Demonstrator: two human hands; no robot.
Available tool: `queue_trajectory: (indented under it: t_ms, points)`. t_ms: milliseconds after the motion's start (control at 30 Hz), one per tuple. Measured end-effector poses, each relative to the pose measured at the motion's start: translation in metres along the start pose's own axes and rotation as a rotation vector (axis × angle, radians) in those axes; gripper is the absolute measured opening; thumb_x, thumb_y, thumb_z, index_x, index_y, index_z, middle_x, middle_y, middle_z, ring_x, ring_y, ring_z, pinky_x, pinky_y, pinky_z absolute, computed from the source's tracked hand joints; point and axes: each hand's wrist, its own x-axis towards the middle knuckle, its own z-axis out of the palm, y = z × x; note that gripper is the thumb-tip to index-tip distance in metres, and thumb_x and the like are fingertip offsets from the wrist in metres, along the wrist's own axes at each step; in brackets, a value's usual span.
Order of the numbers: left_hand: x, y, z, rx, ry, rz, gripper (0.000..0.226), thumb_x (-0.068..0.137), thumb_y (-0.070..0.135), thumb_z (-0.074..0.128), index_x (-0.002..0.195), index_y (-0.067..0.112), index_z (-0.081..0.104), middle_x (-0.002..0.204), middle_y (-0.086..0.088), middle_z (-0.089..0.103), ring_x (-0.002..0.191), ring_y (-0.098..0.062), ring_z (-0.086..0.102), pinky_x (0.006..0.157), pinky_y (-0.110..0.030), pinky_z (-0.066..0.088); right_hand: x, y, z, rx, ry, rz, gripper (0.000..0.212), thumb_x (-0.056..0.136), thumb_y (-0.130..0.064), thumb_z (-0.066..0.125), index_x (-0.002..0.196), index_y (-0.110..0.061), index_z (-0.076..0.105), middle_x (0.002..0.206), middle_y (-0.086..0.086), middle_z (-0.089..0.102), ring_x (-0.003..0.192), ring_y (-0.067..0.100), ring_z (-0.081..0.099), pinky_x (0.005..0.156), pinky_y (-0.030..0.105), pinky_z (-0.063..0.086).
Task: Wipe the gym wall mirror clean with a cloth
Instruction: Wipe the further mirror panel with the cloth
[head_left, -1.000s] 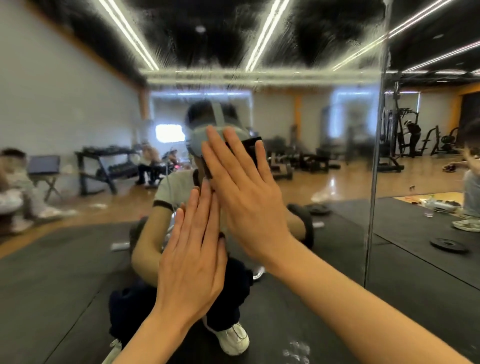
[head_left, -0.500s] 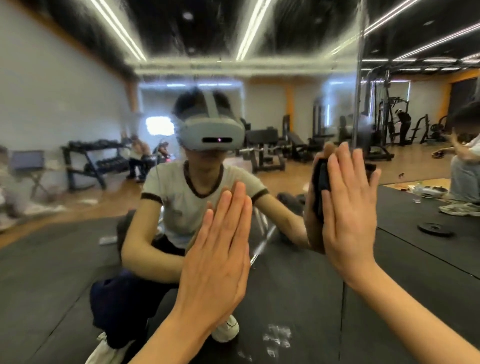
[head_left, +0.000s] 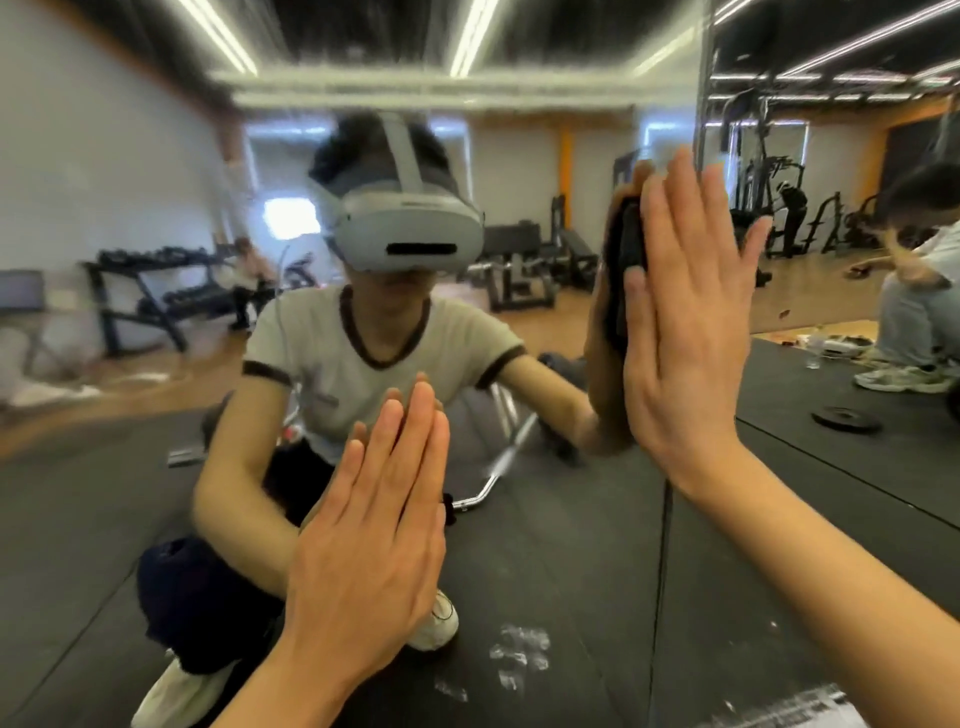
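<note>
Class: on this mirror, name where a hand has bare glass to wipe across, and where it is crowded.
Free: glass between left hand and right hand pressing the cloth; also above left hand. Crowded: smudges below, seam beside right hand.

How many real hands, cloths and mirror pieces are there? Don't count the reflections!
Hands: 2, the left hand and the right hand, both flat against the glass
Cloths: 1, the dark cloth under the right hand
Mirror pieces: 2, the left mirror panel and the right mirror panel, which meet at a seam
Total: 5
</note>
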Motion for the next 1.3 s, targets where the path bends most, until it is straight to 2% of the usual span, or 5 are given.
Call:
queue_trajectory:
  t_ms: [267,533,833,1067,1300]
  points:
    - [-0.001,0.002,-0.002,-0.045,-0.013,-0.015,0.069,0.101,0.016,0.034,0.160,0.003,0.002,0.169,-0.007,-0.009,0.156,-0.022,-0.004,0.127,-0.035,-0.001,-0.214,0.006,-0.030,-0.206,-0.295,-0.176,0.054,0.111,-0.021,0.027,0.161,-0.017,0.009,0.170,-0.001,0.002,0.155,0.019,0.006,0.126,0.041,0.002]
    - [-0.018,-0.006,-0.010,-0.020,-0.063,0.086,0.072,0.096,0.015,0.036,0.160,0.002,0.005,0.169,-0.007,-0.009,0.156,-0.022,-0.004,0.127,-0.036,-0.001,-0.037,-0.012,0.002,-0.007,-0.014,-0.022,0.047,0.106,-0.012,0.036,0.150,0.002,0.035,0.156,0.025,0.034,0.150,0.034,0.018,0.122,0.044,-0.006]
    - [-0.075,-0.019,-0.003,0.077,-0.153,0.134,0.071,0.097,0.018,0.036,0.159,-0.001,0.008,0.169,-0.013,-0.001,0.157,-0.026,0.001,0.127,-0.038,0.001,-0.218,0.008,-0.028,-0.295,-0.384,-0.533,0.055,0.107,-0.008,0.025,0.161,-0.010,0.012,0.169,0.002,0.001,0.156,0.021,0.005,0.125,0.043,0.001]
    - [-0.078,-0.018,0.002,0.075,-0.107,0.123,0.072,0.096,0.019,0.036,0.160,0.001,0.007,0.169,-0.011,-0.002,0.157,-0.024,0.001,0.127,-0.038,0.002,-0.044,-0.033,0.011,-0.004,-0.017,-0.089,0.043,0.104,-0.008,0.043,0.146,0.005,0.043,0.152,0.028,0.041,0.145,0.038,0.024,0.121,0.041,-0.007]
    - [-0.080,-0.017,0.003,0.116,-0.102,0.131,0.068,0.100,0.018,0.034,0.160,-0.001,0.008,0.169,-0.014,-0.002,0.157,-0.027,0.001,0.127,-0.039,0.001,-0.220,-0.040,-0.009,-0.224,-0.378,-0.512,0.055,0.107,-0.006,0.022,0.161,-0.011,0.013,0.169,0.002,0.003,0.155,0.019,0.006,0.124,0.042,0.002]
